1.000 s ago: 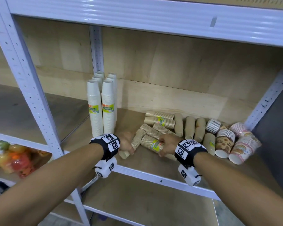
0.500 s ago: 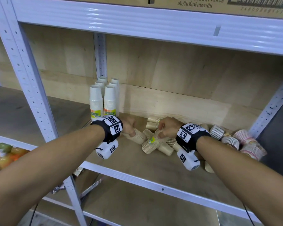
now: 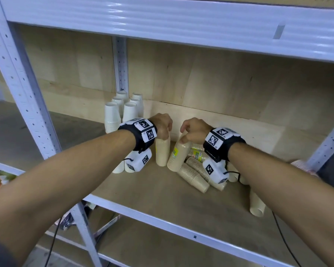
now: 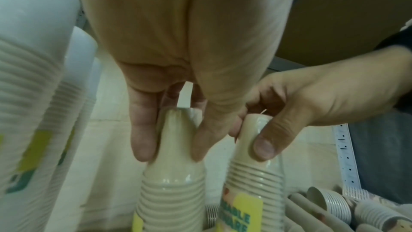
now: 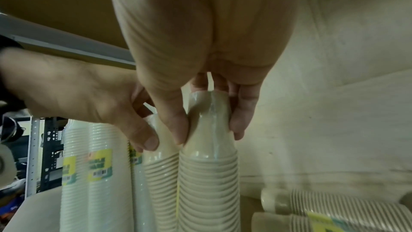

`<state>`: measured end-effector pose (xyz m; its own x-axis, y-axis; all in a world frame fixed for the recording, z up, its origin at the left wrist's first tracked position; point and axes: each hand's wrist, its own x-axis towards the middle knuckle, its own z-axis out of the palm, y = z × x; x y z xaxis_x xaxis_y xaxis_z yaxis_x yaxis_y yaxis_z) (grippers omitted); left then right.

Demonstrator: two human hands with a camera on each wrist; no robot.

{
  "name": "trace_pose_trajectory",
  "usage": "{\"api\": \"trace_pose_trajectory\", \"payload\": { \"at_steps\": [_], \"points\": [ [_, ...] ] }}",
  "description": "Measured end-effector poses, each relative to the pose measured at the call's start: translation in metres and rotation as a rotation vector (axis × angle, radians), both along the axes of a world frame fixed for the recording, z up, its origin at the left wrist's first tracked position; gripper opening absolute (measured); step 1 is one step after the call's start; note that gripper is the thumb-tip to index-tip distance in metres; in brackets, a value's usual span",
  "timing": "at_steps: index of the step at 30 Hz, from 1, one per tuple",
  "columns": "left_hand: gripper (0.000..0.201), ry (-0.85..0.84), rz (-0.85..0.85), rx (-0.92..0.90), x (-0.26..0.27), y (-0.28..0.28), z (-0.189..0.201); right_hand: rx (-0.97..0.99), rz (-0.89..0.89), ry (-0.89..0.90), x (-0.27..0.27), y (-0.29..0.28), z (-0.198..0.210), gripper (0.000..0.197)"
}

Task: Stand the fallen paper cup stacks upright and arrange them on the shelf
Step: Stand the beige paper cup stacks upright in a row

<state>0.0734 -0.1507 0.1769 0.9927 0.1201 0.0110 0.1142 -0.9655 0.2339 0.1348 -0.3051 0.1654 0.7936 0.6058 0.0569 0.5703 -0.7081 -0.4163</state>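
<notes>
Stacks: two tan cup stacks (image 3: 163,151) (image 3: 178,154), lying flat a second ago, are now rising beside the white stacks (image 3: 112,118).
Hands: your left hand (image 3: 162,125) and right hand (image 3: 194,130) are each pinching a top.
Remaining: fallen stacks (image 3: 194,176) are waiting rightward.

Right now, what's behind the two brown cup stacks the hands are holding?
Behind the brown cup stacks gripped by the left hand and right hand is the wooden back wall. The hands cover the shelf just behind them.
</notes>
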Motion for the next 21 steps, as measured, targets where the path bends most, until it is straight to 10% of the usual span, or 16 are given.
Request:
{"api": "trace_pose_trajectory", "payload": {
  "at_steps": [21],
  "points": [
    [0.048,-0.08,0.232,-0.093,0.086,0.027,-0.035,0.048,-0.05,-0.082,0.069,0.064,-0.03,0.045]
  ]
}}
